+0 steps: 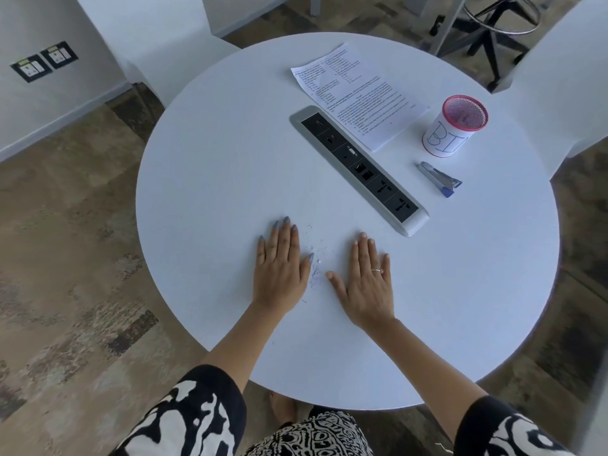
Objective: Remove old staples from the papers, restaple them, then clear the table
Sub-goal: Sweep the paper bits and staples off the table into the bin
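My left hand (pixel 279 264) and my right hand (pixel 368 278) lie flat, palms down, on the round white table (pixel 230 159), fingers straight and holding nothing. Between them lies a small scatter of old staples and paper bits (pixel 316 258). A printed paper stack (pixel 358 93) rests at the far side of the table. A grey and blue stapler (pixel 440 179) lies to the right, beyond my right hand. A pink mesh cup wrapped in paper marked "BIN" (pixel 455 126) stands upright behind the stapler.
A grey power socket strip (pixel 358 169) runs diagonally across the table's middle, between my hands and the papers. White chairs (pixel 148 31) stand at the far left and the right. A black stool base (pixel 493 28) is on the floor beyond.
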